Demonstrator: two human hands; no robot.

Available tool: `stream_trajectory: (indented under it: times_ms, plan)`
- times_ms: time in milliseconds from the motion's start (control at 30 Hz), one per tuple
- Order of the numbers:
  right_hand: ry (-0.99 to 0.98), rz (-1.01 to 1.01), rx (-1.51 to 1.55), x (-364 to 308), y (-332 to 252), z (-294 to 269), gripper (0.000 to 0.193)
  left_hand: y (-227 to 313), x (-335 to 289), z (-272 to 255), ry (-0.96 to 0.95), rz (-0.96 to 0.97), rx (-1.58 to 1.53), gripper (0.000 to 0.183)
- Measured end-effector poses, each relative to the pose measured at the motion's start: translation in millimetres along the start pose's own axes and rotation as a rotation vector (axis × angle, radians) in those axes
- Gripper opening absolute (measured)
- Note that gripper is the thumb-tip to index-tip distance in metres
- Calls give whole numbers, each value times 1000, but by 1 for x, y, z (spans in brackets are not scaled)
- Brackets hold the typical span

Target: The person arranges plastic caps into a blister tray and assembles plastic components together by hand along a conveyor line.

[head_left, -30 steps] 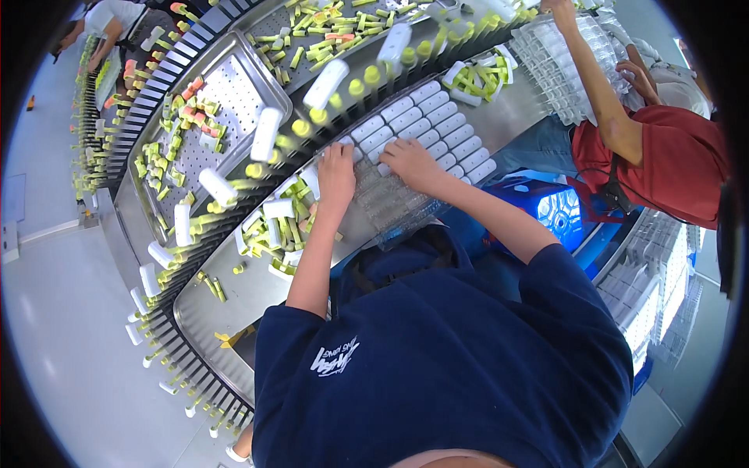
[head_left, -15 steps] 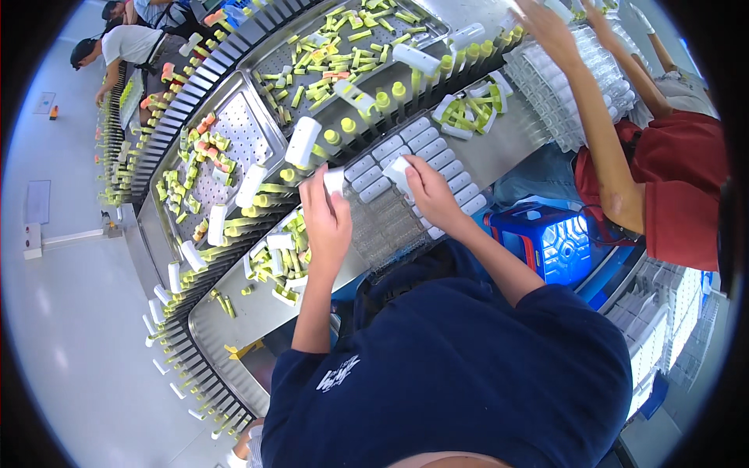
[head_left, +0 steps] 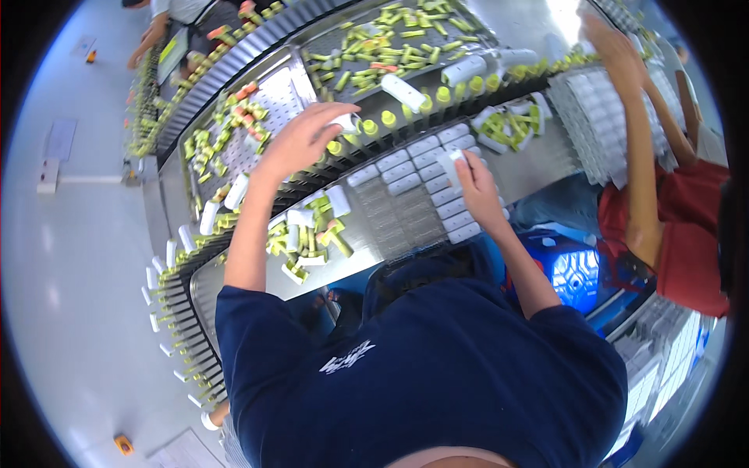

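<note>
My left hand (head_left: 300,144) is reaching over the pegged conveyor, thumb and fingers closed about a white rounded plastic casing (head_left: 348,123), partly hidden by the fingers. Pinched in my right hand (head_left: 478,189) is another white casing (head_left: 452,167), held above a clear plastic tray (head_left: 402,220). Rows of similar white casings fill the tray's far and right parts, while bare tray shows at its near left. Left of the tray, a pile of yellow-green plastic pieces (head_left: 320,226) mixed with white casings lies on the metal bench.
A curved conveyor with yellow-green pegs (head_left: 388,118) runs past the bench. Behind it are metal trays of yellow-green and orange pieces (head_left: 378,51). At right, a co-worker in a red sleeve (head_left: 677,234) reaches past stacked clear trays (head_left: 597,117). A blue crate (head_left: 573,269) stands below.
My left hand has moved from beside the tray to a casing on the conveyor. My right hand stays over the tray with a casing. The whole view has shifted.
</note>
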State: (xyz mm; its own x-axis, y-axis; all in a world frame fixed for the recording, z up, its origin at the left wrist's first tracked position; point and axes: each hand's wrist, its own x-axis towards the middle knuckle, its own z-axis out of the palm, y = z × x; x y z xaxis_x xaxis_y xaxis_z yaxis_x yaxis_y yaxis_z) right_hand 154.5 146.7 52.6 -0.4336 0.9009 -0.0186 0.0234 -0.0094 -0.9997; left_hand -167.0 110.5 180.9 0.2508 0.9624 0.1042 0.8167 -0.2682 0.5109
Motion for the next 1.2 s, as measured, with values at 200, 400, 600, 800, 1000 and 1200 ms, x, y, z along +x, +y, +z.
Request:
stream_trajectory:
  times_ms: [200, 400, 600, 800, 1000, 1200]
  plan:
    - [-48, 34, -15, -2, 3, 4, 28, 9, -41, 26, 216, -183, 253, 46]
    - [-81, 67, -82, -3, 24, 21, 26, 6, -61, 52, 506, -513, 549, 53]
    - [-127, 113, -111, -5, 18, 52, 27, -7, -95, 48, 570, -609, 602, 53]
    - [-114, 137, 3, -4, -4, 63, 32, 19, -120, 111, 1039, -396, 623, 40]
    - [8, 57, 63, -1, -35, 71, 32, 27, -91, 198, 599, -294, 8, 35]
    - [5, 128, -265, -21, -6, 83, 41, -4, -69, 240, 509, -235, 85, 38]
